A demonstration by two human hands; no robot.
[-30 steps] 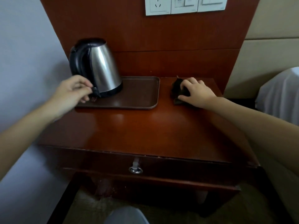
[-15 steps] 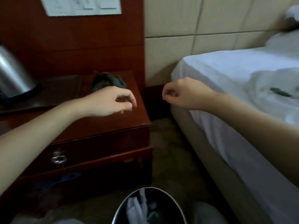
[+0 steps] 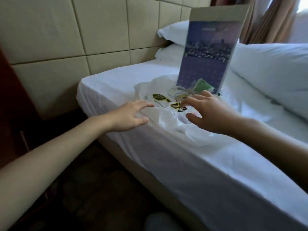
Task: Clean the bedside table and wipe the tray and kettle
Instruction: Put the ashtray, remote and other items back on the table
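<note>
The kettle, tray and cloth are out of view; only a dark red edge of the bedside table (image 3: 10, 100) shows at the left. On the bed lies a white plastic bag (image 3: 166, 114) with yellow and black print. My left hand (image 3: 131, 115) rests on the bag's left side with fingers spread. My right hand (image 3: 210, 112) hovers over the bag's right side, fingers spread and slightly bent, holding nothing.
The bed (image 3: 200, 164) has a white sheet and pillows (image 3: 275, 77). A purple and cream card folder (image 3: 208, 54) stands upright behind the bag, with a clear wrapper (image 3: 180, 92) and a green packet (image 3: 203, 86) at its foot. Dark carpet (image 3: 93, 189) lies below.
The view has swung right from the bedside table to the bed. Both hands left the kettle and cloth, opened, and now reach to the plastic bag.
</note>
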